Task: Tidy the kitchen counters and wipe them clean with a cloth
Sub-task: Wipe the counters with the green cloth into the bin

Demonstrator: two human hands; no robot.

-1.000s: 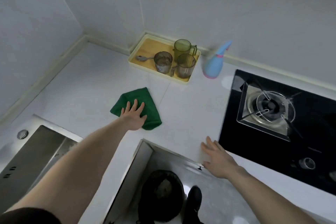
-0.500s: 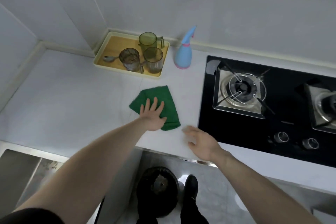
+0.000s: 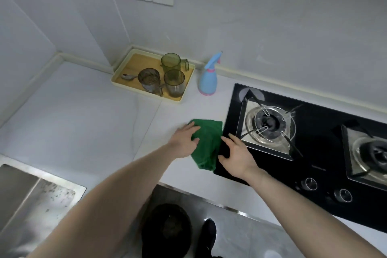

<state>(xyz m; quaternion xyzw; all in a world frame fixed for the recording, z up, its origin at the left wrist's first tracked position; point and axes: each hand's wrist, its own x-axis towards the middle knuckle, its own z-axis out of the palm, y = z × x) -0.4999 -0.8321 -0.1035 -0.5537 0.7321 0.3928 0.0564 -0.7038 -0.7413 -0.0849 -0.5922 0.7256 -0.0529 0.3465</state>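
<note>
White counter (image 3: 88,115) runs under me from the steel sink (image 3: 31,201) at my near left to the black gas hob (image 3: 314,153) on my right, and I am in the wiping step of the job. Nearest me, my right hand (image 3: 236,156) lies flat with its fingers spread, resting on the hob's front left corner, its fingertips just touching the edge of the green cloth (image 3: 206,144). My left hand (image 3: 184,142) presses open-palmed on the cloth's left side, fingers straight, nothing pinched. That cloth sits bunched on the counter right against the hob's left edge. Beyond it, well apart, stand the blue spray bottle (image 3: 208,80) and the yellow tray (image 3: 134,63) with three cups and a spoon, both by the back wall. My guess is the next move calls for flattening or regathering the cloth with both hands, then sweeping it along the strip beside the hob without dragging it over the burner grate
</note>
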